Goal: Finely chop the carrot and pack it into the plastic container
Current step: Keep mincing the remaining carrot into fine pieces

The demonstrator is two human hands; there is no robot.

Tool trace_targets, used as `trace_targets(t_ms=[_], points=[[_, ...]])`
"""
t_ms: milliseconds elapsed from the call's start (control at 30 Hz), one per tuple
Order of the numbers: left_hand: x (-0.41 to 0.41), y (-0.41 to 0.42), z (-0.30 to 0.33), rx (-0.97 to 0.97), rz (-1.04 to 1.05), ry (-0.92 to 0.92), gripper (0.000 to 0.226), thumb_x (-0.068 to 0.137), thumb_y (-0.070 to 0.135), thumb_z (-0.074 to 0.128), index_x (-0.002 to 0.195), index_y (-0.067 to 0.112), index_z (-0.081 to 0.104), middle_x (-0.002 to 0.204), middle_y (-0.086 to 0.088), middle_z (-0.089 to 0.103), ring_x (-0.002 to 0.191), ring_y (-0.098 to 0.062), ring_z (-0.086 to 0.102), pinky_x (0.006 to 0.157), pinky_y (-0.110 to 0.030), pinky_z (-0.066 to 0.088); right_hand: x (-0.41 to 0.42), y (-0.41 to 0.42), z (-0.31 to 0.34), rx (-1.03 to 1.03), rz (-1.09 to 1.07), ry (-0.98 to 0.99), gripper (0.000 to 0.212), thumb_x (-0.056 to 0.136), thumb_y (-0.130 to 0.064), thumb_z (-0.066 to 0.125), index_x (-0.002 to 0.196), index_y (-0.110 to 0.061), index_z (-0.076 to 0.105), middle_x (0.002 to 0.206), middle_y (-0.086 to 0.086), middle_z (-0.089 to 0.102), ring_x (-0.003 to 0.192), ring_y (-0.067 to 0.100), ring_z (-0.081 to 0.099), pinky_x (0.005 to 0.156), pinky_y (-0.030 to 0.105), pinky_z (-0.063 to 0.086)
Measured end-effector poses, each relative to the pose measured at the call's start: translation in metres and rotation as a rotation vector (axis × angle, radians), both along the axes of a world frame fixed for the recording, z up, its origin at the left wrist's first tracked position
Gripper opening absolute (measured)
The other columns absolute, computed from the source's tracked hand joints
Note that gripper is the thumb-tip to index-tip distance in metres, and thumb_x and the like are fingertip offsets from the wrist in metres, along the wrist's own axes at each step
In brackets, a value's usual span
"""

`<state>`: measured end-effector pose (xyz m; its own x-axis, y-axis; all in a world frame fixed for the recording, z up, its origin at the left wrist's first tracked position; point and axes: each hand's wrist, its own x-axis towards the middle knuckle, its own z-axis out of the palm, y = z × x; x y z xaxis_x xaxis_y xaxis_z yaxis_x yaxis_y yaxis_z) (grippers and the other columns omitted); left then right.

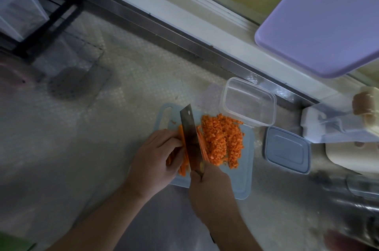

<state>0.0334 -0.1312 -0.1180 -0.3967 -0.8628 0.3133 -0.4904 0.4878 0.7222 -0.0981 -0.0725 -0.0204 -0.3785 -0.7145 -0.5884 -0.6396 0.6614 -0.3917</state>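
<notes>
- Carrot strips (183,160), on the cutting board (242,181): left hand (155,156), grip curled, pins them for slicing.
- Right hand (211,187): grip wrapped round the cleaver (191,140).
- Diced carrot (222,140): heaped beside the blade.
- Plastic container (248,101): open on the desk behind the board, within reach for packing.

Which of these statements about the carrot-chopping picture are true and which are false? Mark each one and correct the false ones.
1. The plastic container already holds diced carrot. False: it is empty; the diced carrot lies in a heap on the cutting board.
2. The right hand holds the knife. True.
3. The left hand steadies uncut carrot strips beside the blade. True.
4. The container's lid is snapped onto the container. False: it lies flat on the counter, apart from the container.
5. The diced carrot lies on the left hand's side of the blade. False: it lies on the other side, nearer the container.
</notes>
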Motion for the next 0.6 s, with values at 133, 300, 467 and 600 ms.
trace_targets(t_ms=[133,300,467,600], points=[[-0.001,0.000,0.002,-0.001,0.017,-0.009,0.006,0.091,0.012,0.079,0.093,0.013,0.074,0.103,0.006,0.069,0.097,-0.016,0.063,0.090,-0.020,0.047,0.002,0.000,-0.003,0.025,-0.009,0.005,0.027,0.103,-0.022,0.046,0.077,-0.030,0.046,0.077,-0.011,0.054,0.067,0.004,0.051,0.050,0.012,0.031],[-0.002,0.001,0.001,0.000,0.020,-0.018,0.002,0.093,0.013,0.075,0.092,0.013,0.073,0.101,0.005,0.069,0.095,-0.018,0.063,0.089,-0.023,0.048,0.007,-0.002,-0.006,0.073,-0.028,0.010,0.026,0.103,-0.018,0.045,0.080,-0.030,0.043,0.077,-0.013,0.049,0.066,0.004,0.048,0.050,0.012,0.033],[-0.001,0.001,0.002,0.013,0.021,-0.026,0.004,0.091,0.009,0.074,0.092,0.012,0.073,0.101,0.004,0.068,0.096,-0.017,0.063,0.091,-0.019,0.045,0.014,-0.007,-0.004,0.111,-0.057,0.006,0.030,0.099,-0.012,0.045,0.075,-0.029,0.039,0.078,-0.007,0.049,0.066,0.008,0.050,0.050,0.018,0.037],[-0.001,0.000,0.004,0.014,0.018,-0.038,0.004,0.091,0.008,0.073,0.093,0.011,0.073,0.099,0.003,0.068,0.094,-0.017,0.062,0.093,-0.015,0.039,0.013,-0.013,-0.006,0.169,-0.052,-0.001,0.017,0.094,-0.009,0.050,0.082,-0.022,0.048,0.079,-0.002,0.053,0.066,0.010,0.052,0.048,0.019,0.037]])
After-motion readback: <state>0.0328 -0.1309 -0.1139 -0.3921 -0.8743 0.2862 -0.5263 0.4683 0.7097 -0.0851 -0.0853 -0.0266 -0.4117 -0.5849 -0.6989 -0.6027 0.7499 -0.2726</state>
